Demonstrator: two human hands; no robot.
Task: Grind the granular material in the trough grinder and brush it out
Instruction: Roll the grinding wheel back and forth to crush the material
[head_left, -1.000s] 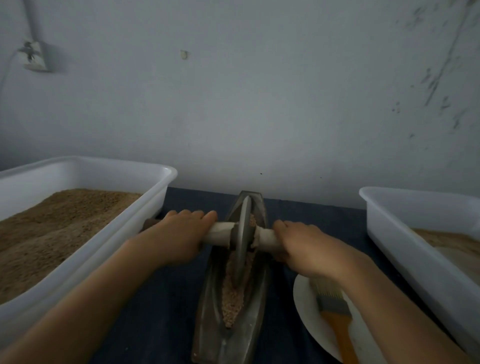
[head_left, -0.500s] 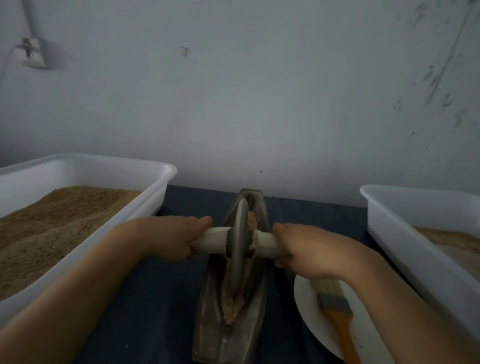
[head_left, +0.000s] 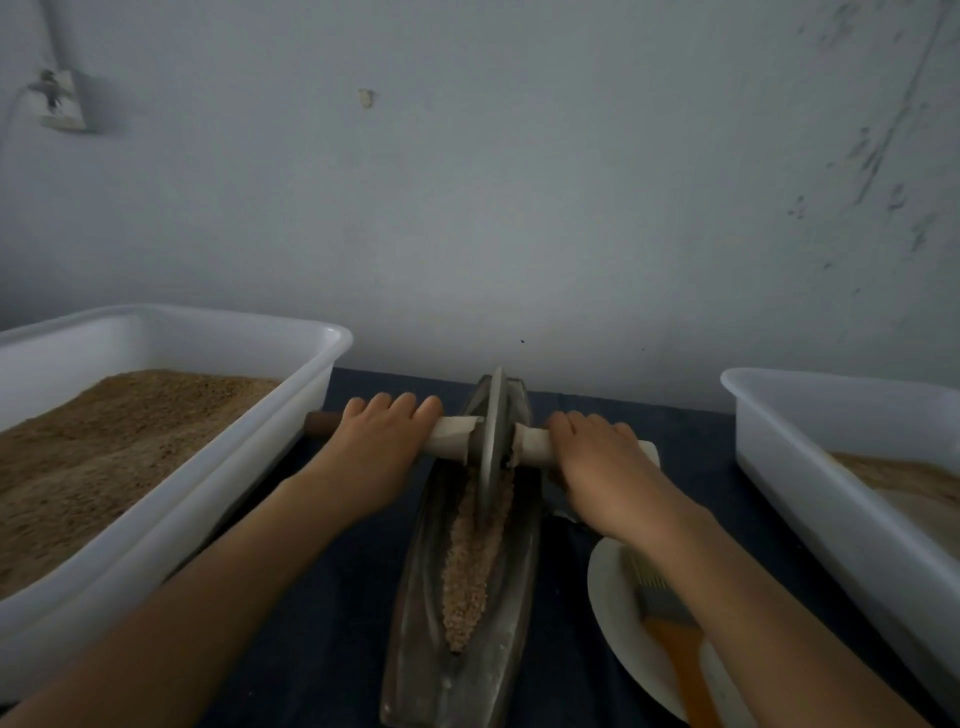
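A boat-shaped metal trough grinder (head_left: 415, 649) lies lengthwise in the middle of the dark table. Its metal wheel (head_left: 493, 431) stands upright near the trough's far end. A strip of coarse tan granular material (head_left: 467, 561) lies along the groove, nearer to me than the wheel. The wheel's pale axle handle (head_left: 452, 439) sticks out on both sides. My left hand (head_left: 379, 447) holds the left half, fingers laid over its top. My right hand (head_left: 597, 457) holds the right half the same way. An orange-handled brush (head_left: 670, 639) lies on a white plate (head_left: 613, 613), partly under my right forearm.
A big white tub (head_left: 291, 415) of brown granules stands close on the left, almost touching the axle's left end. A second white tub (head_left: 779, 467) with a thinner layer of material stands on the right. A grey wall rises right behind the trough.
Both hands have pushed the axle away from me. The wheel has rolled from the trough's middle to its far end, uncovering more of the granular strip.
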